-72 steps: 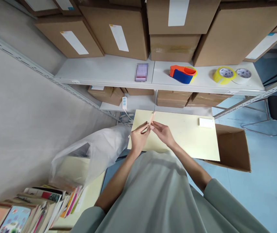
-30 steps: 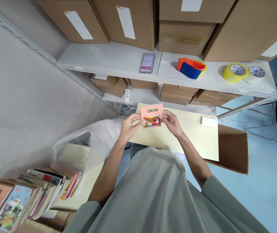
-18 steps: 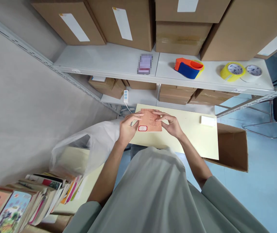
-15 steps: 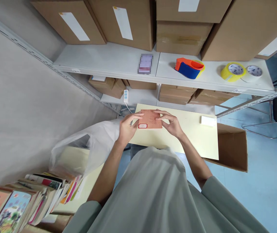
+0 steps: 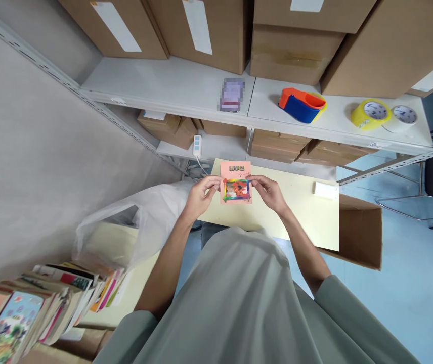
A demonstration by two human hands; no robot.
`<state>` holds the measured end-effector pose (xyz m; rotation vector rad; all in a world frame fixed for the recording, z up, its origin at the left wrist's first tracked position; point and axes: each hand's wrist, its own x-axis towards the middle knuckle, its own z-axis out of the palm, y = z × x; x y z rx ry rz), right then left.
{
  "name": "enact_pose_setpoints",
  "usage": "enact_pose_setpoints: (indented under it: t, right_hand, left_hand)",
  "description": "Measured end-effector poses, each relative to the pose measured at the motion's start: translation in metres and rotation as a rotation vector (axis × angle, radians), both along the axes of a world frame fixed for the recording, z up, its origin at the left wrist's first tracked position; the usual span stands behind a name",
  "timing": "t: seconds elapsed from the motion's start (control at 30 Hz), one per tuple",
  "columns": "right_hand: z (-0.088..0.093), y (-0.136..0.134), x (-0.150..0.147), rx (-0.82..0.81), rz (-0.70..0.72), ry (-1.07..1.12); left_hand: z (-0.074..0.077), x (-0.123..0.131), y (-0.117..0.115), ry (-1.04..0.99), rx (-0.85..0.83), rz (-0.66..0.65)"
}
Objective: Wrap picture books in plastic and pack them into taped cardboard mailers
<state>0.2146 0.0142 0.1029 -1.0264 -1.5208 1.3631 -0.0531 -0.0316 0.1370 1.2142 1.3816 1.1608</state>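
Both my hands hold a small pink book (image 5: 236, 172) by its side edges, above the pale yellow tabletop (image 5: 292, 207). Its cover faces up, with a title at the top and a colourful framed picture below. My left hand (image 5: 201, 194) is closed on the left edge, thumb and fingers pinching it. On the right edge my right hand (image 5: 269, 192) has the same kind of pinch. The fingertips behind the book are hidden.
A white block (image 5: 326, 190) lies at the tabletop's right, above an open cardboard box (image 5: 362, 232). Ahead, a shelf (image 5: 136, 83) carries cartons, an orange-blue tape dispenser (image 5: 303, 105) and tape rolls (image 5: 370, 114). At left are a plastic bag (image 5: 159, 202) and rows of books (image 5: 60, 298).
The book has turned over: a plain pinkish side with a red-bordered label showed before, and the picture cover shows now. Both hands remain on its edges. The view has shifted slightly.
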Motion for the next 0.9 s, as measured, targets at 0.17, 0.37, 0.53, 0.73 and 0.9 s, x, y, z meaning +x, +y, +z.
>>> enact_pose_setpoints:
  t: [0.17,0.37,0.53,0.73,0.9]
  right_hand:
    - [0.015,-0.002,-0.002,-0.018,0.069,0.014]
    - [0.04,0.001,-0.013,-0.145,0.003,0.05]
    - [0.044,0.007,-0.016,-0.209,-0.004,0.035]
    - [0.039,0.005,-0.016,-0.238,0.003,0.057]
    - [0.029,0.002,-0.012,-0.264,-0.005,0.148]
  left_hand:
    - [0.01,-0.001,0.002,0.054,0.01,-0.035]
    - [0.029,0.009,0.005,0.203,-0.015,-0.095]
    - [0.033,0.016,0.007,0.244,0.005,-0.071]
    - [0.027,0.013,0.006,0.203,-0.019,-0.039]
    - [0.019,0.007,0.006,0.103,0.049,-0.014]
